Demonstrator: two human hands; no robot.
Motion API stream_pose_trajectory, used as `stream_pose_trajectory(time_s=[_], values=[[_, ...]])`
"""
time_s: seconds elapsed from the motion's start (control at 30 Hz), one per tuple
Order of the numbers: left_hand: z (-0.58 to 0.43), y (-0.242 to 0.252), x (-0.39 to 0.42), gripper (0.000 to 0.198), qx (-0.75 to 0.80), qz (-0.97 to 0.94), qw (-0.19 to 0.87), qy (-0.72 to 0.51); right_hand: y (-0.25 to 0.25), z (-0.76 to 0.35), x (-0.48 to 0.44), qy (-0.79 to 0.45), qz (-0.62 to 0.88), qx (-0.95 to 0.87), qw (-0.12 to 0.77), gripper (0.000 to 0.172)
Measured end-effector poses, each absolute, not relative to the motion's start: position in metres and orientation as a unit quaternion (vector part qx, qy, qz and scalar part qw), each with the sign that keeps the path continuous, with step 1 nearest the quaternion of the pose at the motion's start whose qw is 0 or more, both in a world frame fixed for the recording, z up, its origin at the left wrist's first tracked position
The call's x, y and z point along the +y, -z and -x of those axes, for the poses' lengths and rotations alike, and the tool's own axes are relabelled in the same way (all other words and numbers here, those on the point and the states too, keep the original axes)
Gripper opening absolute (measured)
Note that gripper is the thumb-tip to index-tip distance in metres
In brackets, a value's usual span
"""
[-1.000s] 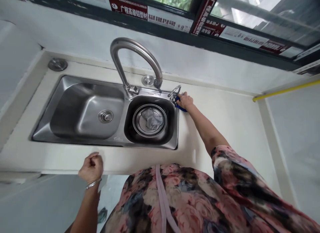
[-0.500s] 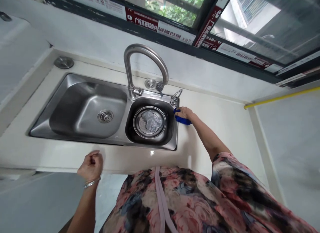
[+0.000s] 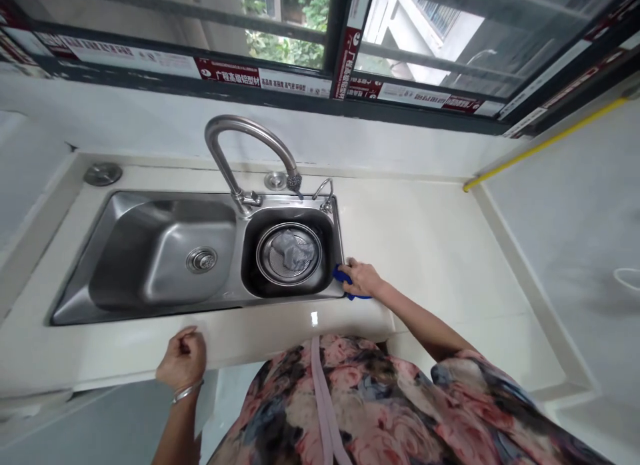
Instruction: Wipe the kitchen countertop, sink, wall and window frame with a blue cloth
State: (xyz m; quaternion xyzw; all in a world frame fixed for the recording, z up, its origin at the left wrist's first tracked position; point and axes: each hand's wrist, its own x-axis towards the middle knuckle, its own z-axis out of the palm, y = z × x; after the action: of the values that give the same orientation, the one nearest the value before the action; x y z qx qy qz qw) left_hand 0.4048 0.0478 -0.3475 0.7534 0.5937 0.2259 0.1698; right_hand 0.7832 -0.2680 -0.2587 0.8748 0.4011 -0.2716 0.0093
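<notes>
My right hand [image 3: 361, 278] presses a blue cloth [image 3: 342, 274] against the right rim of the steel double sink [image 3: 235, 298], close to its front corner. The fingers are closed over the cloth. At the counter's front edge, before the large left basin [image 3: 165, 252], my left hand [image 3: 183, 356] is curled with nothing visible in it. Inside the smaller right basin [image 3: 327, 238] sits a round perforated metal strainer [image 3: 260, 262], with a crumpled grey cloth or bag [image 3: 293, 250] lying in it.
A tall curved faucet [image 3: 255, 133] rises behind the basins, with a steel wool ball [image 3: 294, 181] by its spout. Beside it stands a small thin tap [image 3: 326, 197]. A round metal lid [image 3: 103, 174] lies at the back left. A yellow pipe [image 3: 545, 144] runs along the right wall.
My right hand has slid the blue cloth along the right rim toward me, from near the small tap to the front corner. The view has tilted up. My left hand keeps its curl.
</notes>
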Motion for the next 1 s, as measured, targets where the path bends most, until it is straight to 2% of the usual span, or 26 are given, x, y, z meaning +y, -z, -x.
stream_pose_trajectory(time_s=[0.17, 0.23, 0.3, 0.37, 0.47, 0.57, 0.7, 1.0], values=[[-0.405, 0.348, 0.048, 0.040, 0.592, -0.754, 0.149, -0.243, 0.282, -0.818, -0.298, 0.270, -0.845, 0.260, -0.382, 0.051], [-0.404, 0.348, 0.048, 0.039, 0.599, -0.750, 0.148, -0.239, 0.289, -0.838, -0.299, 0.199, -0.846, 0.213, -0.447, 0.056], [-0.404, 0.346, 0.046, 0.038, 0.607, -0.745, 0.151, -0.234, 0.295, -0.855, -0.293, 0.117, -0.879, 0.199, -0.417, 0.058], [-0.404, 0.343, 0.044, 0.037, 0.609, -0.744, 0.155, -0.229, 0.301, -0.865, -0.279, 0.068, -0.922, 0.181, -0.336, 0.059], [-0.404, 0.339, 0.041, 0.035, 0.613, -0.742, 0.164, -0.217, 0.308, -0.865, -0.253, 0.042, -0.967, 0.150, -0.201, 0.058], [-0.405, 0.338, 0.039, 0.032, 0.627, -0.730, 0.168, -0.214, 0.311, -0.858, -0.236, 0.022, -0.980, 0.155, -0.123, 0.057], [-0.405, 0.338, 0.038, 0.029, 0.625, -0.726, 0.173, -0.228, 0.313, -0.844, -0.240, 0.001, -0.977, 0.193, -0.090, 0.053], [-0.404, 0.335, 0.036, 0.026, 0.613, -0.731, 0.203, -0.222, 0.317, -0.765, -0.276, -0.022, -0.960, 0.266, -0.088, 0.050]])
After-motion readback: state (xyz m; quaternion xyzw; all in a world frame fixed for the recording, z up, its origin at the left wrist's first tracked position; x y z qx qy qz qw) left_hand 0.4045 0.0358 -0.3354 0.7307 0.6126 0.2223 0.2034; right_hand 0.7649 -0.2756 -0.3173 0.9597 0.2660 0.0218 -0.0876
